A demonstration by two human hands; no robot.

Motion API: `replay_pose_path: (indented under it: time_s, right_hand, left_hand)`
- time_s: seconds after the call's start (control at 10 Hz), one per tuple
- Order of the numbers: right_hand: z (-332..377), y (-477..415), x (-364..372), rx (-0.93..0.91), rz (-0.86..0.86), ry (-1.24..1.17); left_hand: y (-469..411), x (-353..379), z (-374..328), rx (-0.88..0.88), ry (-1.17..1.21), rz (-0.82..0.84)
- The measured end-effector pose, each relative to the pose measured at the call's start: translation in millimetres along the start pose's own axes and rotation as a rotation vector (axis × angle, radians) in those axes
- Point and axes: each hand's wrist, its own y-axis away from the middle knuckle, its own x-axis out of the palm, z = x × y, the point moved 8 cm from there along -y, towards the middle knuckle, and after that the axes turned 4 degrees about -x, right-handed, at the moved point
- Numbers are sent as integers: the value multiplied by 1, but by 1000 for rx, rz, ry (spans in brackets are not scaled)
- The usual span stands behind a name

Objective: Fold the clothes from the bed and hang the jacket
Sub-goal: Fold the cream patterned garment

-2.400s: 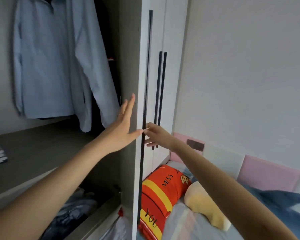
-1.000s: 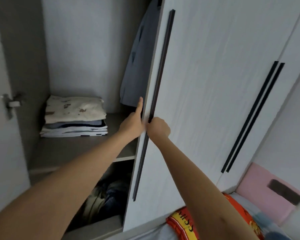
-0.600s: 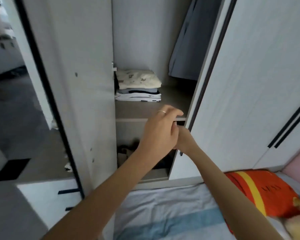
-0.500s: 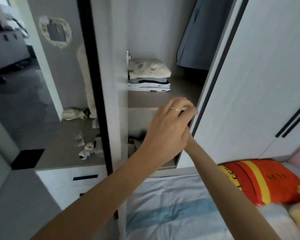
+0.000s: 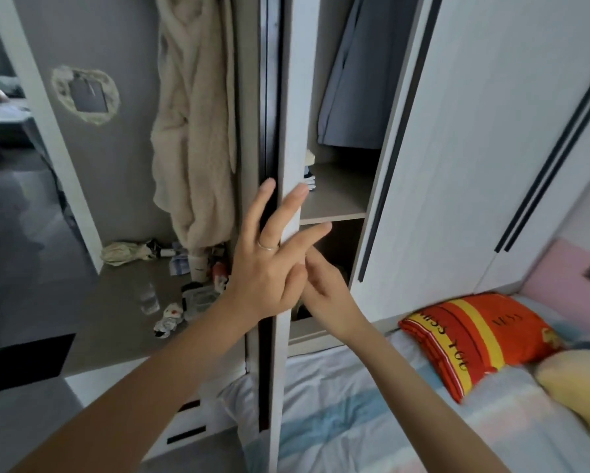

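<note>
The grey-blue jacket (image 5: 351, 80) is hung inside the white wardrobe (image 5: 474, 148). The left grip (image 5: 269, 268), spread flat and empty, is pressed on the pale wood-grain door (image 5: 291, 97) edge; the right grip (image 5: 324, 291), open and empty, should be withdrawn before closing

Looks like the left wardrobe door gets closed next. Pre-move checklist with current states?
1. Jacket hanging inside: ok.
2. Left hand on the left door edge, fingers straight: ok.
3. Right hand out of the gap between the doors: not ok, it is at the opening.
4. Folded clothes clear of the door's swing: cannot tell, mostly hidden behind the door.
5. Right door fully shut: cannot tell.
</note>
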Motion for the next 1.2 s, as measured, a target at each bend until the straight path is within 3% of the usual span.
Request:
replay_pose_path:
  time_s: [0.2, 0.3, 0.4, 0.5, 0.6, 0.7, 0.8, 0.9, 1.0, 1.2]
  right_hand:
    - [-16, 22, -39, 43, -64, 8]
    - [-28, 34, -68, 44, -150, 36]
    - [-29, 40, -94, -64, -225, 187]
    - [-49, 38, -129, -81, -289, 272]
    - [-84, 31, -164, -15, -347, 334]
    - [-117, 18, -196, 54, -455, 346]
    - [-128, 12, -227, 51, -696, 506]
    - [-140, -18, -241, 28, -639, 604]
    - [-171, -70, -245, 128, -389, 586]
    - [-200, -139, -257, 112, -331, 634]
  left_hand:
    - [-9, 42, -26, 43, 104, 9]
    - [-10, 65, -38, 82, 122, -133]
    - [-13, 103, -34, -184, 175, -295]
    - [-21, 146, -20, -499, 461, -219]
    - [-39, 194, -25, -475, 500, -124]
    - [-49, 240, -16, -462, 311, -114]
    - [-61, 277, -8, -431, 96, -75]
    - [-73, 313, 8, -425, -107, -3]
    - [-86, 348, 27, -453, -284, 61]
    - [-96, 396, 61, -492, -516, 169]
